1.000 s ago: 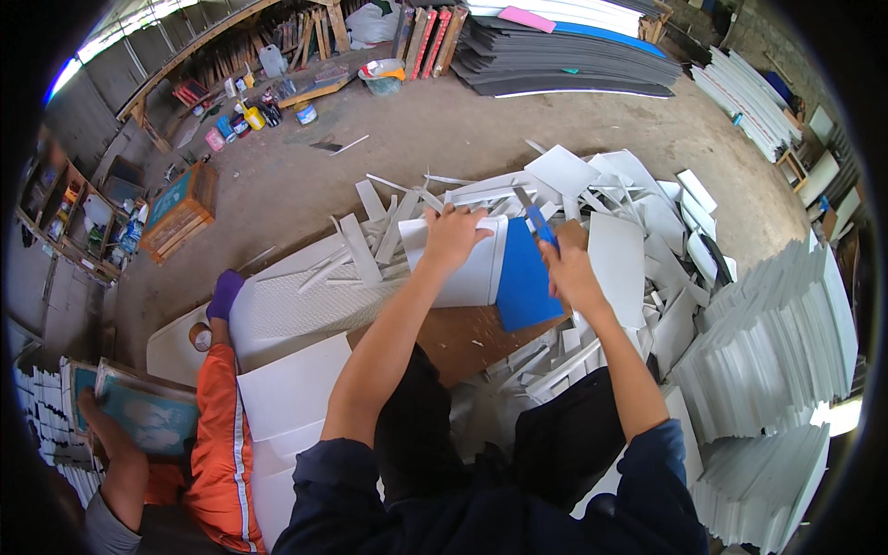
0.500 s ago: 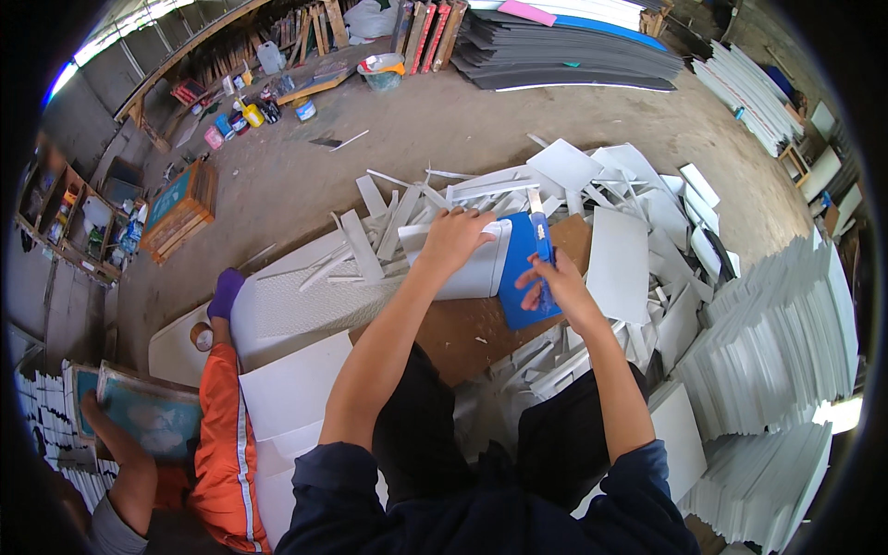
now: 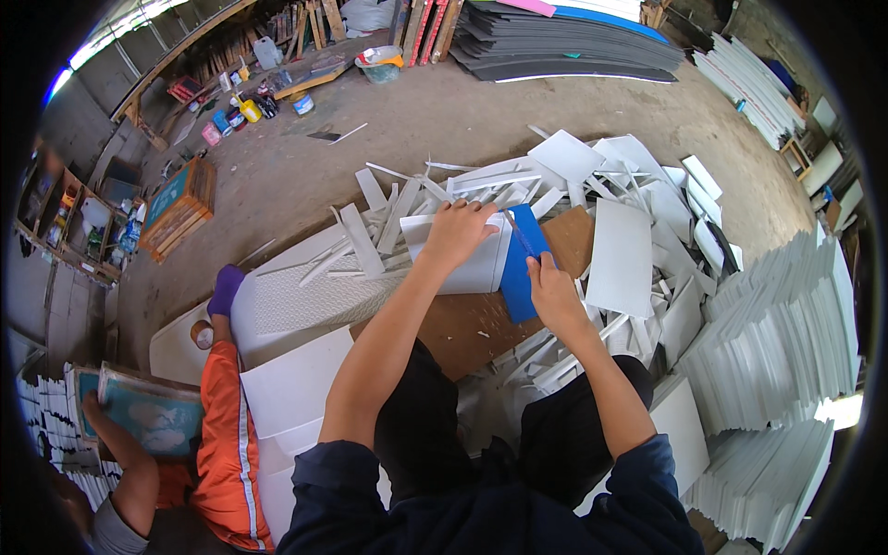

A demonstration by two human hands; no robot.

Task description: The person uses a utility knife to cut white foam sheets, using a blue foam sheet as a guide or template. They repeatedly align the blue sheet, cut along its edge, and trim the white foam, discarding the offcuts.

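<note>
My right hand (image 3: pixel 558 294) is closed around a blue snap-off utility knife (image 3: pixel 525 239), its blade end pointing up and left at the top right corner of a white sheet (image 3: pixel 476 268). My left hand (image 3: pixel 462 229) presses on the upper part of that sheet, fingers bent and thumb toward the knife. A blue sheet (image 3: pixel 521 296) lies partly under the white one, showing along its right side. Both rest on a brown board (image 3: pixel 462 338) in front of my knees. My palm hides part of the knife handle.
White offcuts (image 3: pixel 398 222) are heaped behind and right of the board. Tall stacks of white sheets (image 3: pixel 768 333) stand at right. On the left, a person in orange trousers (image 3: pixel 227 435) sits holding a framed screen (image 3: pixel 153 412). Black sheets (image 3: pixel 564 46) are piled at the back.
My right hand has turned the knife from upright to slanting left and closed its fingers around the handle. The blade end has come down to the white sheet's corner. My left hand stays on the sheet.
</note>
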